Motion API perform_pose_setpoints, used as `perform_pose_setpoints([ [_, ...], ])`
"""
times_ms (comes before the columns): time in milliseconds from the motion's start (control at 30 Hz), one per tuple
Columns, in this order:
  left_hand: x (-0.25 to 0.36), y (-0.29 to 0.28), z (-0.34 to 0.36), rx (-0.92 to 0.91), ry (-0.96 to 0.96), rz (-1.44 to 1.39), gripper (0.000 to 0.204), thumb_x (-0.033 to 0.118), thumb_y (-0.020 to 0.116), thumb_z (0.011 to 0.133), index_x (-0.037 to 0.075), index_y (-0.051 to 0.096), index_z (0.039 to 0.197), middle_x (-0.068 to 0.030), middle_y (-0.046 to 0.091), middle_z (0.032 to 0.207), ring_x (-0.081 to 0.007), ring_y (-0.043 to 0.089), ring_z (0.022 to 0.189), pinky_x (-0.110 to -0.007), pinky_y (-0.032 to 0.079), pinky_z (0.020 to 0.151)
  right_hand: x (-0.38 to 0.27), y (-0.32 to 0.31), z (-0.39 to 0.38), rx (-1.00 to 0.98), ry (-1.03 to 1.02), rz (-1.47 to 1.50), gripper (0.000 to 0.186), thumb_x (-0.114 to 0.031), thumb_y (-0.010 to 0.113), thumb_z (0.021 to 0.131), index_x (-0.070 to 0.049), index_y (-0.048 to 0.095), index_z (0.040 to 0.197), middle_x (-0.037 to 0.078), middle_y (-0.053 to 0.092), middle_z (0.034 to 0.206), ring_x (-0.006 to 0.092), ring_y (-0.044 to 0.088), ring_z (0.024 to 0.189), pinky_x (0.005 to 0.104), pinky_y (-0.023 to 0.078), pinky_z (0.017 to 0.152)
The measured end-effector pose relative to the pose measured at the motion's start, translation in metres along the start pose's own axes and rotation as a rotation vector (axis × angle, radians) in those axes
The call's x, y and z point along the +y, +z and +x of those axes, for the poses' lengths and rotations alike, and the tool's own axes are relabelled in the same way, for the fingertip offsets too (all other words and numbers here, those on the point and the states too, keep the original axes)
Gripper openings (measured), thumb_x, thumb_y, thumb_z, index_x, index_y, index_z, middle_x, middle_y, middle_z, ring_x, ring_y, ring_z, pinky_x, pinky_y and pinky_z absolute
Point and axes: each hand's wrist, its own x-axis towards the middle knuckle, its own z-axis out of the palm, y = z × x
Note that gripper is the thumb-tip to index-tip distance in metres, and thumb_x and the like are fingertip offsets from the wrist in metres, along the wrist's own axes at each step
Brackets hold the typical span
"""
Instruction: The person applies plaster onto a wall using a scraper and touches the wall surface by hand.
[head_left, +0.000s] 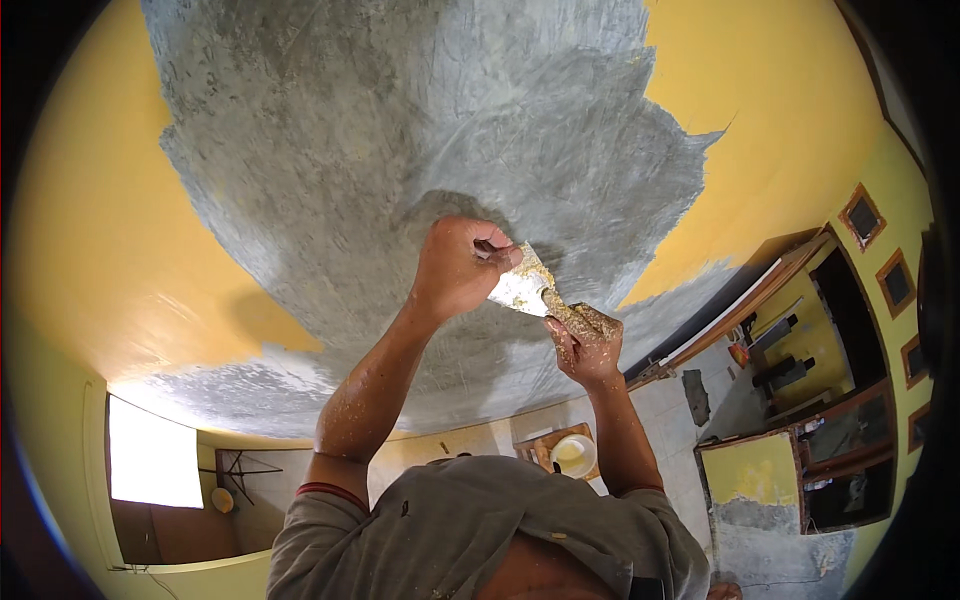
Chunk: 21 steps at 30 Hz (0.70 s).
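My right hand (588, 343) is wrapped round the handle of a putty knife (516, 290). Its wide, bright blade points up and left, and crumbs of yellowish scraped paint cling to the blade and handle. At the blade's upper corner, my left hand (449, 268) is closed, thumb and fingers pinched against the edge. Specks of the same paint dot my right fingers and left forearm. Behind both hands rises a wall (400, 120), bare grey over a broad middle patch, with yellow paint (750, 80) left along ragged borders on either side.
Below, beyond my right elbow, a white tub (573, 455) with pale contents stands on a wooden board. At right are a wooden-framed opening (850, 310) and a half-scraped low yellow wall (752, 472). A bright window (154, 453) is at lower left.
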Motion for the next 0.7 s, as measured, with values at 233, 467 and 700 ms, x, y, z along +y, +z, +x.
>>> perform_pose_setpoints([
  [233,0.009,-0.009,0.018,0.258,0.218,-0.069,0.012,0.010,0.073,0.087,-0.002,0.073,0.089,-0.0027,0.068,0.072,-0.0072,0.059,0.066,-0.025,0.047,0.060,0.001,0.004,-0.019,-0.082,0.021,-0.014,0.014,-0.008,0.071,0.083,-0.007,0.072,0.097,0.009,0.066,0.071,0.0234,0.060,0.054,0.0331,0.048,0.052],
  [467,-0.119,-0.071,-0.082,0.641,0.006,0.053,0.006,0.002,0.071,0.082,-0.002,0.067,0.083,-0.0084,0.067,0.084,-0.0154,0.064,0.074,-0.029,0.054,0.069,0.016,-0.052,0.056,0.192,0.359,-0.067,0.037,-0.006,0.065,0.089,-0.003,0.063,0.126,0.021,0.066,0.094,0.0287,0.068,0.084,0.0383,0.051,0.071],
  [700,-0.175,-0.076,-0.185,0.862,-0.252,0.265,0.021,0.000,0.070,0.079,0.005,0.065,0.099,-0.0064,0.063,0.108,-0.0217,0.063,0.097,-0.035,0.054,0.066,0.015,-0.098,0.233,0.207,0.123,-0.554,0.033,-0.013,0.061,0.089,-0.010,0.066,0.121,0.023,0.067,0.096,0.0428,0.065,0.085,0.0498,0.053,0.072],
])
